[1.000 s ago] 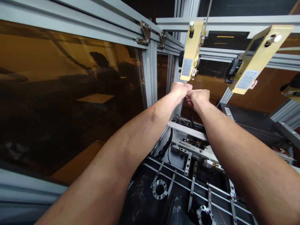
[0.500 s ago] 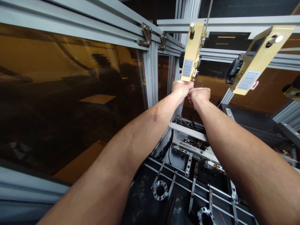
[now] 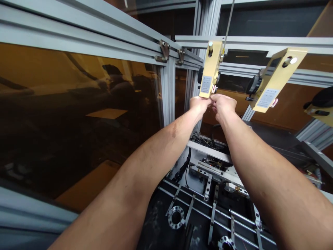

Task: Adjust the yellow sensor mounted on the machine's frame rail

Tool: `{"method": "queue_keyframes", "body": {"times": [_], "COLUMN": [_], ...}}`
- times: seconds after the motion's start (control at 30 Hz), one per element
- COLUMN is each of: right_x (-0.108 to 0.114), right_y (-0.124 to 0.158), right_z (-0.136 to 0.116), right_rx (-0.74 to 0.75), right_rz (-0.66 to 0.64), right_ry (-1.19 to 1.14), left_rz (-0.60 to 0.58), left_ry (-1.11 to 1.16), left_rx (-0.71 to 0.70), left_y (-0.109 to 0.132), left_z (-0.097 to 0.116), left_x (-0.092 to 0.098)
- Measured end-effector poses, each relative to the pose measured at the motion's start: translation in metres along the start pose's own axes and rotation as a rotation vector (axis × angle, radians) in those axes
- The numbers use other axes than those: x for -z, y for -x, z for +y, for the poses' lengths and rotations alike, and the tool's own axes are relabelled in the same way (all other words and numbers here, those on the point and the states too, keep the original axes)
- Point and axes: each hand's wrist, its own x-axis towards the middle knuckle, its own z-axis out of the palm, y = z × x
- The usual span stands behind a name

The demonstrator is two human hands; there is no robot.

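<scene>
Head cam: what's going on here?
A person has both arms raised inside an aluminium-framed enclosure. The left hand and right hand meet just under the nearer yellow hanging unit, fingers working at its bottom end. What they pinch is too small to tell. A second yellow unit hangs untouched to the right.

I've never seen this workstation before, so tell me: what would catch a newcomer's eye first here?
First, the two bare forearms reaching up the middle, with the left hand and right hand meeting right under a hanging yellow spring balancer. A second yellow balancer hangs tilted to its right. On the left, a large amber-tinted window in a grey aluminium frame fills the view, and below lie metal rails with ring-shaped fixtures.
</scene>
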Motion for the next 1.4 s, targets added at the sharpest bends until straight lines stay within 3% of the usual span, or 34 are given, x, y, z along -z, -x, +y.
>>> {"method": "queue_keyframes", "body": {"times": [0.27,0.5,0.67,1.1,1.4], "right_x": [-0.009,-0.002,0.001,0.002,0.005], "right_y": [-0.008,-0.005,0.007,0.006,0.005], "right_z": [0.008,0.009,0.000,0.000,0.000], "right_rx": [0.014,0.211,0.318,0.317,0.426], "right_rz": [0.112,0.188,0.174,0.144,0.119], "right_ry": [0.039,0.338,0.550,0.538,0.635], "left_rz": [0.008,-0.009,0.048,0.148,0.170], "left_ry": [0.041,0.072,0.059,-0.025,-0.087], "left_rx": [0.005,0.060,0.022,-0.077,-0.159], "left_y": [-0.004,-0.002,0.000,-0.007,-0.007], "left_z": [-0.003,-0.003,-0.002,-0.005,-0.004], "left_x": [0.000,0.001,0.001,0.001,0.004]}}
